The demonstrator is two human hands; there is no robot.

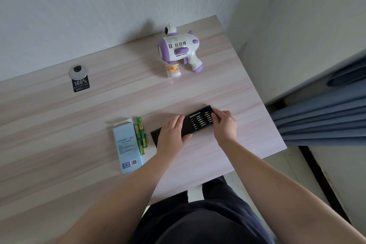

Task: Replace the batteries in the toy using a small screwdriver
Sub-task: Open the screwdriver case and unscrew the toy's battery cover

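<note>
A white and purple toy gun (179, 47) lies on its side at the back of the table, a small printed bottle (173, 70) fixed under it. Near the front, a black screwdriver kit (198, 121) has its inner tray of silver bits slid partly out to the right. My left hand (172, 134) presses down on the kit's black sleeve. My right hand (224, 125) grips the right end of the bit tray. Several green batteries (141, 132) lie loose left of the kit, beside a pale blue box (126, 144).
A round grey cable grommet (78, 71) with a black 100% label (80, 85) sits at the left back of the wooden table (79, 154). A wall runs behind. The table's right edge drops off beside blue curtains (324, 117).
</note>
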